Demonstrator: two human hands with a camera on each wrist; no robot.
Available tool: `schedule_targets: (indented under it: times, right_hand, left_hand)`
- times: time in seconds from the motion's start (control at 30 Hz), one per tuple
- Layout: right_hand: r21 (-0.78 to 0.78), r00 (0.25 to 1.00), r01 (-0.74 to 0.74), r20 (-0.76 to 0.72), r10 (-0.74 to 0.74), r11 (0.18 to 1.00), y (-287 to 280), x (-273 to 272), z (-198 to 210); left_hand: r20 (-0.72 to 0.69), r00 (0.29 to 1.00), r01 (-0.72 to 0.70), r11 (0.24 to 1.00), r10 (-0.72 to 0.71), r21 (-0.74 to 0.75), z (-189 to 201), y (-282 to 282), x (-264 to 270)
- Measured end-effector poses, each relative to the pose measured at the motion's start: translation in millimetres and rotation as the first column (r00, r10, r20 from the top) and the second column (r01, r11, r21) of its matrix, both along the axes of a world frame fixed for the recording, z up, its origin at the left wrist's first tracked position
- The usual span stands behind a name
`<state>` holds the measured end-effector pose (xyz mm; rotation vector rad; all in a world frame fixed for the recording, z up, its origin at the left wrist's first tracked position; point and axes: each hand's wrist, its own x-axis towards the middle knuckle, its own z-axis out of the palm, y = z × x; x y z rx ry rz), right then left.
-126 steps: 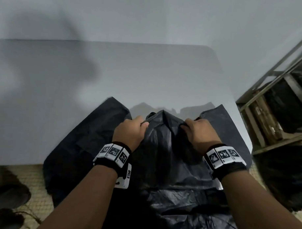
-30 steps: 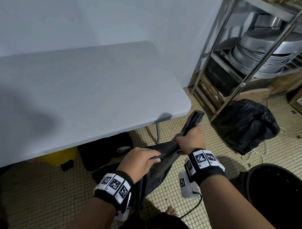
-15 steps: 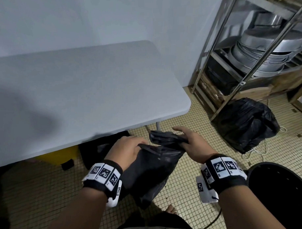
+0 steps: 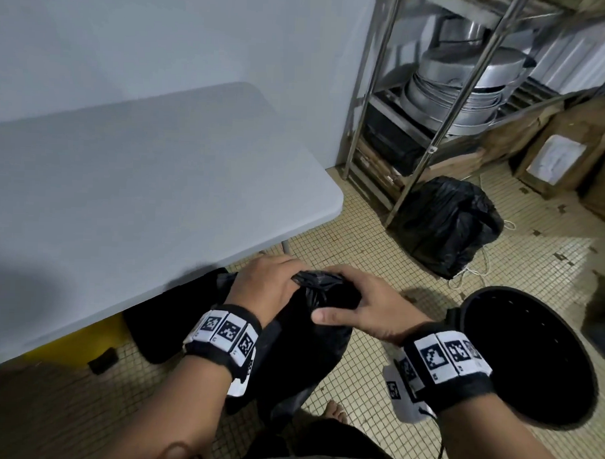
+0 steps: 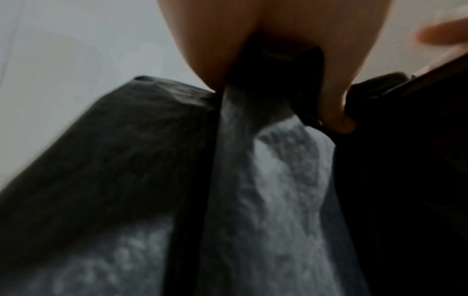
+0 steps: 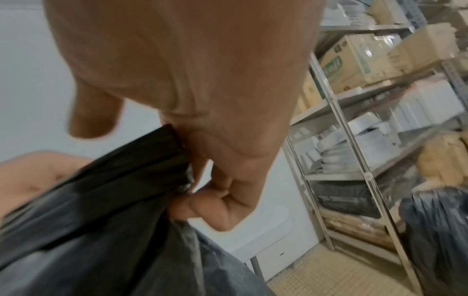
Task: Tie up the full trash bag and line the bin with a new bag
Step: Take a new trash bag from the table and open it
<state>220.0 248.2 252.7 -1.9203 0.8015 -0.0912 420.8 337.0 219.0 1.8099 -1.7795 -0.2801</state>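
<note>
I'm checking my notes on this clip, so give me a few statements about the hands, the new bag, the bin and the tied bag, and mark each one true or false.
1. Both the left hand and the right hand hold the new bag. True.
2. The new bag already lines the bin. False: it hangs from the hands, left of the bin.
3. The full bag lies on the table. False: it sits on the floor by the shelf rack.
4. The bin stands on the floor at the person's right. True.

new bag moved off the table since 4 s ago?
Yes. The new bag now hangs below and right of the table edge, over the floor, gripped by both hands.
</note>
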Motion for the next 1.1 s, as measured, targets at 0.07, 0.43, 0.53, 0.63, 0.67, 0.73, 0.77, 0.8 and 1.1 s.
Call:
schedule_targets:
  times: [0.07,0.43,0.53,0.63,0.67,0.73,0.77,0.8,1.1]
  right_hand:
    - [-0.301,0.998,0.009,-0.060,-0.028,0.954,14,-3,2]
    - [-0.517,0.929,0.366,0.150,-0.339,0.774,24,-57,-4]
    - [-0.475,0.874,0.486,0.240,-0.423,0.734,14,-82,-3]
    - [-0.434,0.795,0.606,0.320,-0.515,0.667,2,-107,-4]
    - [-0.414,0.770,0.638,0.340,-0.540,0.649,-1,-115,-4]
    - [-0.388,0.729,0.684,0.364,-0.579,0.618,-7,-132,-1]
    - [-0.373,0.712,0.702,0.368,-0.598,0.607,-10,-142,0]
    - [-0.352,0.694,0.720,0.367,-0.620,0.598,-13,-153,2]
    - [-0.081,0.670,0.681,0.472,-0.574,0.728,-45,-277,28]
  left_hand:
    - [0.083,0.996,-0.040,0.999,0.042,-0.024,1,-5,-7]
    - [-0.134,0.966,0.239,0.962,-0.222,0.135,14,-38,-32]
    - [-0.199,0.942,0.299,0.944,-0.269,0.140,17,-38,-46]
    - [-0.248,0.930,0.299,0.950,-0.270,0.086,16,-42,-76]
    - [-0.273,0.930,0.269,0.962,-0.244,0.056,14,-44,-90]
    - [-0.332,0.929,0.168,0.986,-0.161,-0.009,11,-50,-123]
    - [-0.362,0.925,0.110,0.993,-0.118,-0.043,10,-55,-141]
    - [-0.385,0.919,0.061,0.995,-0.086,-0.075,10,-61,-159]
    - [-0.509,0.860,-0.125,0.950,-0.042,-0.288,25,-132,-303]
